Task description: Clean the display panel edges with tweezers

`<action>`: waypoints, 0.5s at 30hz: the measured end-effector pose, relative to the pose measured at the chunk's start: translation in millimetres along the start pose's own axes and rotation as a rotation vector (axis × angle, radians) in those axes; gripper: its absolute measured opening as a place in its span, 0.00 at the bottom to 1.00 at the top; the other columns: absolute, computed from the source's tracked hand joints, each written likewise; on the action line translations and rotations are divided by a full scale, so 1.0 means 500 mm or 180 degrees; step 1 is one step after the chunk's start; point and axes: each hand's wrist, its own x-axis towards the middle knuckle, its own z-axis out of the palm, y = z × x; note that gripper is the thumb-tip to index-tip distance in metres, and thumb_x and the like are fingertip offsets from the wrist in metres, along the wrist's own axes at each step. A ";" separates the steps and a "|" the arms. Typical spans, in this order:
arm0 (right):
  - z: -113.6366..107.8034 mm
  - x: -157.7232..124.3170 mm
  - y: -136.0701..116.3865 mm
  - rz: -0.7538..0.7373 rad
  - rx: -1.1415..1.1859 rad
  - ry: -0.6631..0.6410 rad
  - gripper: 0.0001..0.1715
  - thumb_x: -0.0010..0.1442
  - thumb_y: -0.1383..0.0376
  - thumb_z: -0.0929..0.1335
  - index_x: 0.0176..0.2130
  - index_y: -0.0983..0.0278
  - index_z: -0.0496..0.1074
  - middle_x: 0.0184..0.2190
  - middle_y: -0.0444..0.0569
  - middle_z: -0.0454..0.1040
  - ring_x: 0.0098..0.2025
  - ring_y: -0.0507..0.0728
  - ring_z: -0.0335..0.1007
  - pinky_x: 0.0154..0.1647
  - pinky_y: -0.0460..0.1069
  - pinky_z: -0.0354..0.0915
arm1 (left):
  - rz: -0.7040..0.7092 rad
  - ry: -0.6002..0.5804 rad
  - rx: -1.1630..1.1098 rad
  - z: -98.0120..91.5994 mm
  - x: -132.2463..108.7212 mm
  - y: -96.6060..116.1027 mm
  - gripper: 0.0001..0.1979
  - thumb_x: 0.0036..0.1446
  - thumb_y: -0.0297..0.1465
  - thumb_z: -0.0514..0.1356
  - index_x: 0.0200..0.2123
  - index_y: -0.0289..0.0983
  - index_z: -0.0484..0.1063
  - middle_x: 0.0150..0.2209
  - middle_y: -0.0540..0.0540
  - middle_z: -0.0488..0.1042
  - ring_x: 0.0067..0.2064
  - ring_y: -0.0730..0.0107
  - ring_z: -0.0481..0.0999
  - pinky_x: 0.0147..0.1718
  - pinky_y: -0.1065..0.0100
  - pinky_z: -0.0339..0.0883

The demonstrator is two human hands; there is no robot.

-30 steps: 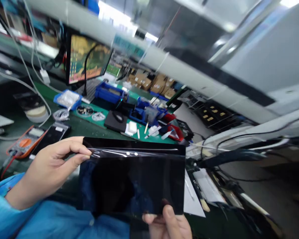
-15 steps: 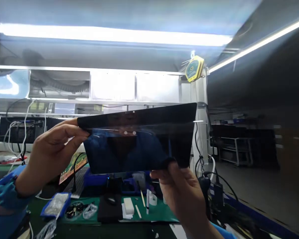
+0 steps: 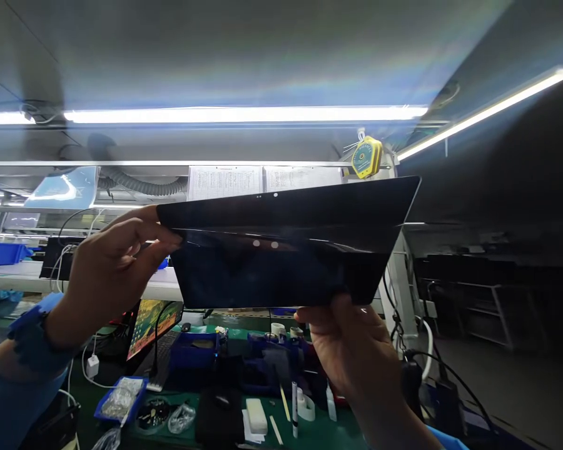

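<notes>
A glossy black screen panel (image 3: 281, 275) is held up in front of me, tilted so that its right end sits higher. Small round light spots show along its top edge and below it. My left hand (image 3: 126, 262) pinches the panel's upper left corner between thumb and fingers. At the lower right edge, my right hand (image 3: 351, 350) grips it with the thumb on the near face and the fingers behind. The panel's far face is hidden.
On the green bench mat lie a white block (image 3: 256, 416), a marker (image 3: 294, 409), a tape roll (image 3: 306, 406) and a blue tray (image 3: 122, 398). A laptop (image 3: 154, 325) stands left. A yellow tool balancer (image 3: 366, 157) hangs at upper right.
The panel and both hands have shifted right in view, and the panel's top right corner sits higher. The view has tilted upward and left. Both hands keep their hold.
</notes>
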 end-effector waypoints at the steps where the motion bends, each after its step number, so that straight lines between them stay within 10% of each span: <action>1: 0.001 0.000 -0.001 -0.0010 0.0021 0.0019 0.16 0.44 0.54 0.82 0.23 0.59 0.79 0.19 0.43 0.80 0.20 0.54 0.79 0.28 0.45 0.78 | 0.0020 -0.0008 0.0012 -0.002 0.003 0.003 0.04 0.62 0.28 0.63 0.35 0.42 0.77 0.48 0.58 0.79 0.35 0.85 0.76 0.28 0.79 0.63; 15: 0.014 -0.003 -0.015 0.0049 0.0053 0.0131 0.18 0.40 0.53 0.83 0.25 0.60 0.79 0.23 0.44 0.82 0.20 0.54 0.79 0.28 0.45 0.78 | 0.0121 0.0049 -0.0058 -0.009 0.009 0.015 0.06 0.62 0.24 0.62 0.35 0.40 0.76 0.47 0.55 0.80 0.41 0.85 0.79 0.37 0.83 0.70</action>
